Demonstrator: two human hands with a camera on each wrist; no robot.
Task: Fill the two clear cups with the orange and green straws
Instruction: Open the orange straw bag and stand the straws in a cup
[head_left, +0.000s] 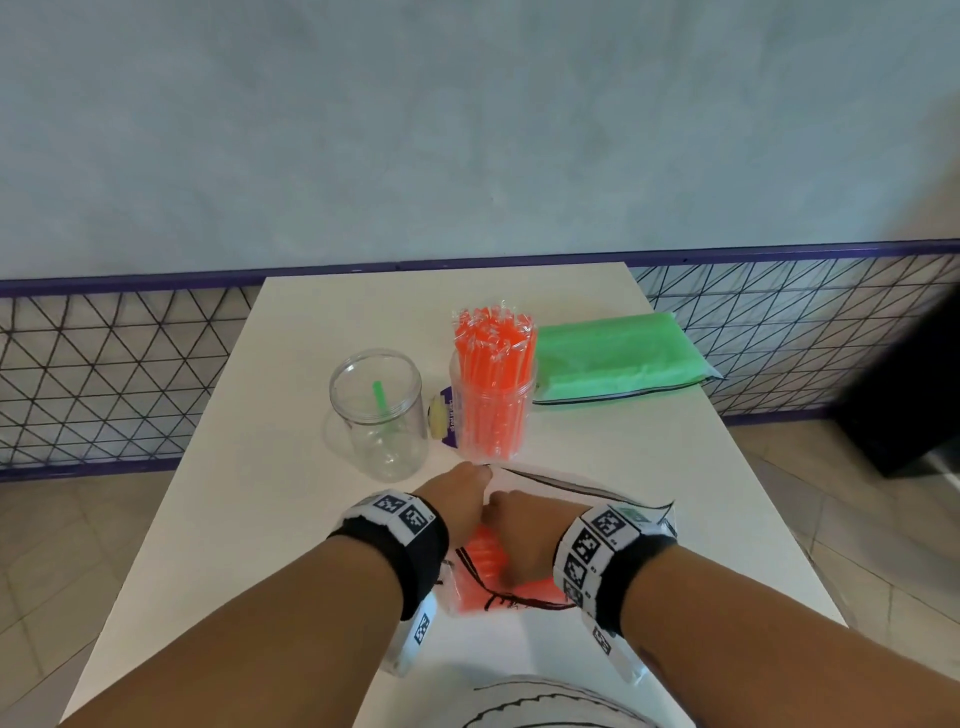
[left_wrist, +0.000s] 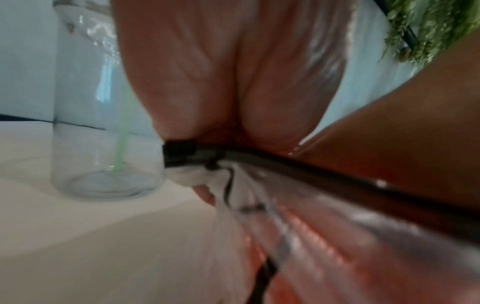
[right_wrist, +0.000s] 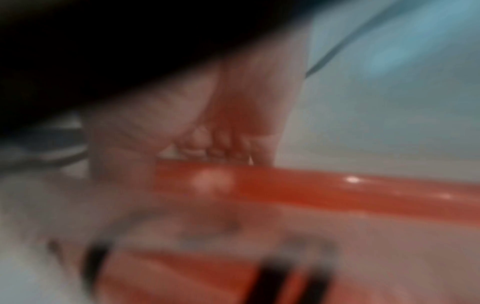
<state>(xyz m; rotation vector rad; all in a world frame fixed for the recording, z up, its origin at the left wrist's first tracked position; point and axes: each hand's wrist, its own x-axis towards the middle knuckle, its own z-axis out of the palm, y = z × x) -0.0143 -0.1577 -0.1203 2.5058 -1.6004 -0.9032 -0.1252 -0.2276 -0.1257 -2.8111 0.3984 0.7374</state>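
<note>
A clear zip bag (head_left: 571, 499) with orange straws (head_left: 483, 558) lies at the near edge of the table. My left hand (head_left: 475, 480) pinches the bag's black zip edge (left_wrist: 233, 156) and holds the mouth apart. My right hand (head_left: 511, 551) is inside the bag, its fingers (right_wrist: 221, 144) and thumb curled round an orange straw (right_wrist: 324, 191). Behind the hands stand two clear cups. The left cup (head_left: 382, 415) holds one green straw (head_left: 381, 397), also seen as the cup (left_wrist: 103, 133) in the left wrist view. The right cup (head_left: 493, 410) is packed with orange straws.
A bag of green straws (head_left: 618, 356) lies at the table's back right. A small purple-and-yellow packet (head_left: 441, 418) sits between the cups. The white table (head_left: 270, 519) is narrow, with a wire fence (head_left: 104, 374) behind it and tiled floor on both sides.
</note>
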